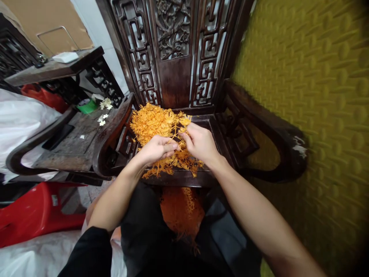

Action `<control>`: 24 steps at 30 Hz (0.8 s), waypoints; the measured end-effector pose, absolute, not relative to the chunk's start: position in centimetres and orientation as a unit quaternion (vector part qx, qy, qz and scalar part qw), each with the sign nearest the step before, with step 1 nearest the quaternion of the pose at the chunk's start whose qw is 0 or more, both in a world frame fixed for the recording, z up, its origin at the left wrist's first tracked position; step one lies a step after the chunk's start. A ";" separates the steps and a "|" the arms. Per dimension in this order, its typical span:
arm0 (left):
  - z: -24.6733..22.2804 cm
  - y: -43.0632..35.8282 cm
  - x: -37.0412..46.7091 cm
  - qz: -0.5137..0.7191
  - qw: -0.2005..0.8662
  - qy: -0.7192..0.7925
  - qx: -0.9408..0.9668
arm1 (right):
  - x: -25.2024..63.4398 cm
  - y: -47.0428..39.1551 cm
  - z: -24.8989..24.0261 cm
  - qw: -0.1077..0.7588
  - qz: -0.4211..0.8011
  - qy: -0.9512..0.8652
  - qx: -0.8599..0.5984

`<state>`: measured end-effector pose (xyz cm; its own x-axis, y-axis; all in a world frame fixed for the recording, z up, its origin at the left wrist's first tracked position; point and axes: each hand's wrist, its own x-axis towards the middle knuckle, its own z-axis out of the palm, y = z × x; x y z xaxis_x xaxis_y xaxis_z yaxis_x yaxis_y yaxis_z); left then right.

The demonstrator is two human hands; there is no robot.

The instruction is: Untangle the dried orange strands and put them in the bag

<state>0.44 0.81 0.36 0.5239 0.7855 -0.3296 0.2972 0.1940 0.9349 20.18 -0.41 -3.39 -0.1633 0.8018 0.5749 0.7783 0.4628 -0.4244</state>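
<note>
On the dark-brown carved wooden chair [170,179], a frilly orange heap of branching sprigs [151,123] is lying; the left hand [158,148] and right hand [201,141] are narrowly pinching thin branched orange stems [175,132] beside it.

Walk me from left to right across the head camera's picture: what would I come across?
Flat white box → green roll → cluster of white flower-like bits → left hand → right hand → dark wooden armrest on the right.
</note>
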 end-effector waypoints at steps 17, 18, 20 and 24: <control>0.2 -0.1 -3.6 0.163 0.668 0.422 0.591 | 28.0 1.1 -3.8 0.664 0.087 -0.436 -0.601; 0.0 -0.2 -3.8 0.191 0.664 0.422 0.587 | 28.3 1.0 -4.0 0.677 0.195 -0.407 -0.581; -0.3 -0.2 -3.5 0.238 0.660 0.410 0.583 | 27.7 0.7 -4.3 0.643 0.401 -0.406 -0.510; -1.2 -0.2 -1.6 0.288 0.675 0.387 0.558 | 24.2 -0.4 -3.6 0.605 0.582 -0.401 -0.367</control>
